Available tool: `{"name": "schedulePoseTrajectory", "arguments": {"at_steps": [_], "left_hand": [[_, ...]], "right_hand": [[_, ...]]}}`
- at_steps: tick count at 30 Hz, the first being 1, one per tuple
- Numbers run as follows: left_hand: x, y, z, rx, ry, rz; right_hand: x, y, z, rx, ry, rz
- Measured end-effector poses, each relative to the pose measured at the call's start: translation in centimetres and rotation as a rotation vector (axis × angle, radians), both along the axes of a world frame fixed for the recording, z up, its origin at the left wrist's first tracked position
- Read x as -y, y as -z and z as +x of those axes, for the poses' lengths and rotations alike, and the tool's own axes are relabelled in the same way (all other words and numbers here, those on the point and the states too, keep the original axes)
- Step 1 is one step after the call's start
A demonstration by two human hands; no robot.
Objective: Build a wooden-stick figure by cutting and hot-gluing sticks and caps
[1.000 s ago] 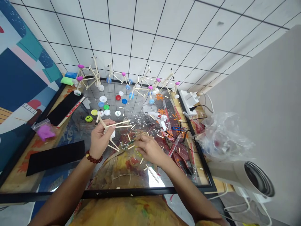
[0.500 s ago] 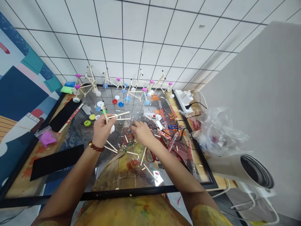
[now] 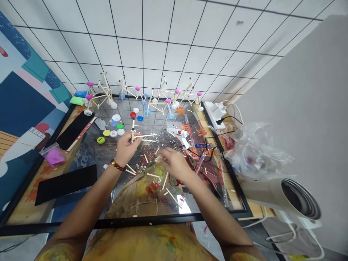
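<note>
My left hand (image 3: pixel 125 148), with a bead bracelet on the wrist, grips a small frame of thin wooden sticks (image 3: pixel 141 136) held above the glass table (image 3: pixel 89 152). My right hand (image 3: pixel 174 164) hovers low over loose wooden stick pieces (image 3: pixel 152 175) scattered on the glass, fingers curled down toward them; whether it pinches a piece I cannot tell. A white glue gun (image 3: pixel 179 134) lies just beyond my right hand.
Several stick models with pink and blue caps (image 3: pixel 152 99) line the back edge. Coloured bottle caps (image 3: pixel 115 125) lie left of centre. Black strips (image 3: pixel 65 183), a pink bag (image 3: pixel 53 156), a power strip (image 3: pixel 216 110), crumpled plastic bags (image 3: pixel 258 152) and a white cylinder (image 3: pixel 282 197) surround the table.
My left hand turned the stick frame more upright and shifted slightly right. My right hand rose toward the frame, then dropped back to the loose sticks on the glass.
</note>
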State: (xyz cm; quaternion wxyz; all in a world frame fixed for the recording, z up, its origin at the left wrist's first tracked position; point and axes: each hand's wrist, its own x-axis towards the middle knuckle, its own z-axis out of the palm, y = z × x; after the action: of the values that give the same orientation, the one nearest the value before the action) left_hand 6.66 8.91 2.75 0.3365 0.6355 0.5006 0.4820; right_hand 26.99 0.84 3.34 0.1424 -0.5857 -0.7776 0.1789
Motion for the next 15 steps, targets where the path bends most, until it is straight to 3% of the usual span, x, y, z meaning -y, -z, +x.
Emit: {"name": "schedulePoseTrajectory", "arguments": {"at_steps": [3,6,8,11,13,15], "left_hand": [[-0.4,0.3,0.5,-0.014,0.013,0.02],[-1.0,0.3,0.8,-0.034,0.035,0.037],[-1.2,0.4,0.6,-0.043,0.038,0.038],[-1.4,0.8,0.2,-0.06,0.025,0.029],[-1.3,1.2,0.0,-0.084,0.019,0.035],[-1.2,1.6,0.0,-0.11,0.022,0.061]], "right_hand": [[0.1,0.5,-1.6,0.062,-0.216,0.075],[0.1,1.0,-2.8,0.092,-0.295,0.079],[0.3,0.9,-2.4,-0.014,-0.249,0.085],[1.5,-0.6,0.4,-0.288,-0.048,0.118],[3.9,-2.1,3.4,-0.449,0.069,0.114],[8.0,-3.3,6.6,-0.568,0.07,-0.025]]}}
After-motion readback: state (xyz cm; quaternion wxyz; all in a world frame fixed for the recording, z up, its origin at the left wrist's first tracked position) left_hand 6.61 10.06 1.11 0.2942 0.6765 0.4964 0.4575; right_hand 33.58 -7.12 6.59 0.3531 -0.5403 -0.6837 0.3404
